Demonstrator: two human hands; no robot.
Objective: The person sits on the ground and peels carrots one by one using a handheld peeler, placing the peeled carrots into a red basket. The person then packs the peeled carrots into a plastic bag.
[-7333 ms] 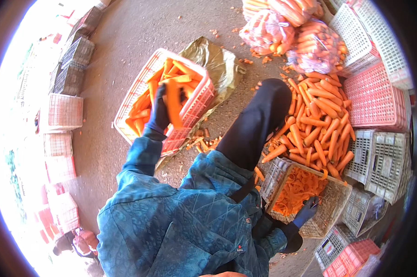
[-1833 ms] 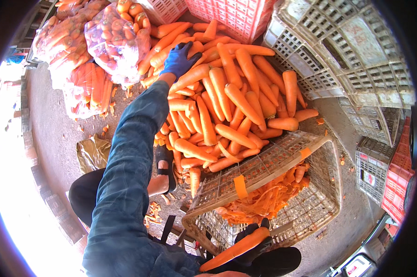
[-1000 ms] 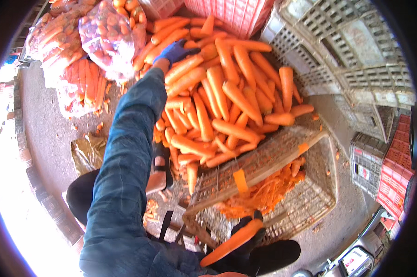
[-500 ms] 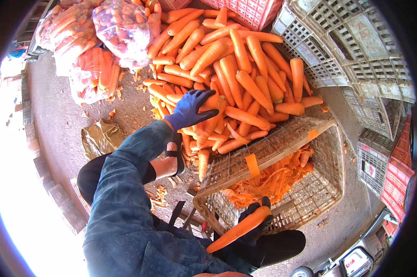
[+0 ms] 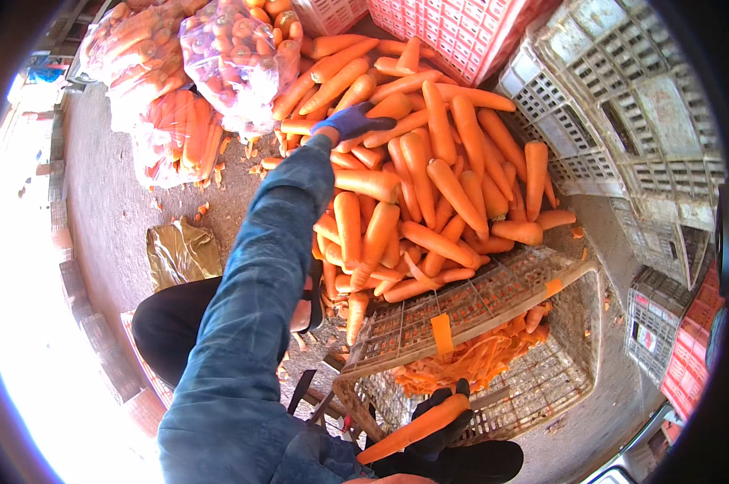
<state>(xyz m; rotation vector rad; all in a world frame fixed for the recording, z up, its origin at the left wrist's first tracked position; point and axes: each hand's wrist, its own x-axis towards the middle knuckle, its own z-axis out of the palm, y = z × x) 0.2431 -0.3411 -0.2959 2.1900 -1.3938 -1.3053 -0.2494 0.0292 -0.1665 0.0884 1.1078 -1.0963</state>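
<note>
My left hand [image 5: 352, 123], in a blue glove, reaches far into the heap of orange carrots [image 5: 417, 165]. Its thumb and fingers are around the end of a carrot [image 5: 392, 106] at the heap's far left part. Close to my body, my black-gloved right hand [image 5: 453, 421] grips a long carrot [image 5: 409, 431], slanting down to the left. Beside that hand a flat greyish strip [image 5: 491, 398] sticks out; whether the hand holds it I cannot tell. Below the hand stands a dirty plastic crate [image 5: 586, 355] with orange peelings [image 5: 461, 363] inside.
Clear bags of carrots [image 5: 239, 68] lie at the far left. A crumpled brown-gold bag [image 5: 183, 254] is on the floor. Red crates [image 5: 457, 32] stand behind the heap, grey-white crates [image 5: 622, 105] at the right. Peel scraps litter the floor near my feet.
My left hand has moved farther away, from open above the heap's near left part to a carrot at its far side. The right hand still holds its carrot. The whole view has shifted.
</note>
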